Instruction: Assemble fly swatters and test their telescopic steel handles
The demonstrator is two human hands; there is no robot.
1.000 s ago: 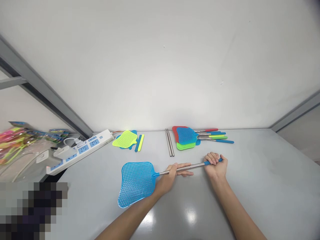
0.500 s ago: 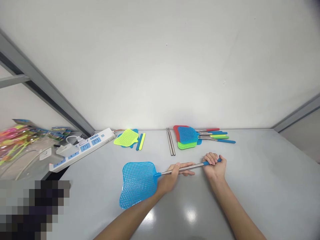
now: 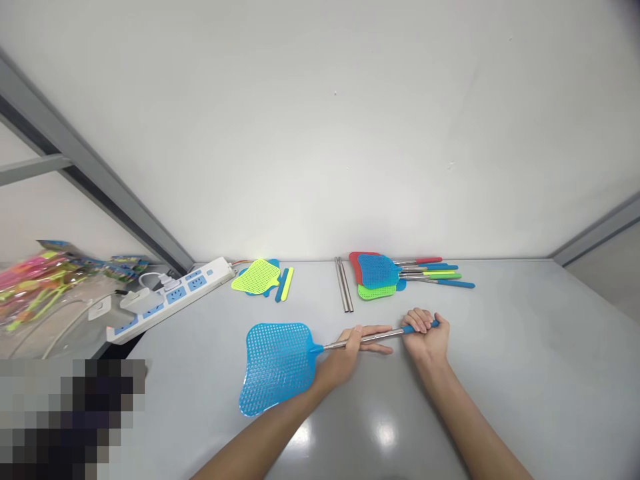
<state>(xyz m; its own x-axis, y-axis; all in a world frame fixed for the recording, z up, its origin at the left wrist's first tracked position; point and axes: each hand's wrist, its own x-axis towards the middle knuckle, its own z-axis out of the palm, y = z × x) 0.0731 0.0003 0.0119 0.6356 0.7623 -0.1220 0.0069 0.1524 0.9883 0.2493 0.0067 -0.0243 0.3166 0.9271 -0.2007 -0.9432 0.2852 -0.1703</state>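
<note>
A blue fly swatter (image 3: 278, 365) with a perforated head and a metal rod lies across both hands, its head to the left. My left hand (image 3: 349, 350) grips the metal rod near the head, thumb over it and some fingers stretched along it. My right hand (image 3: 427, 335) is wrapped round the blue handle at the other end, whose tip pokes out past the fingers. Behind them on the table lie two bare metal rods (image 3: 344, 285) side by side and a pile of fly swatters (image 3: 379, 272) in red, blue and green, their handles pointing right.
Loose yellow and blue swatter heads (image 3: 256, 277) lie at the back left beside a blue and a yellow handle grip (image 3: 287, 285). A white power strip (image 3: 175, 297) with plugs runs along the left edge. Plastic-bagged goods (image 3: 50, 287) sit beyond it. A wall (image 3: 320, 133) rises behind the table.
My right hand has shifted slightly left, closer to the left hand, and less of the metal rod shows between them. The camera view has turned a little left.
</note>
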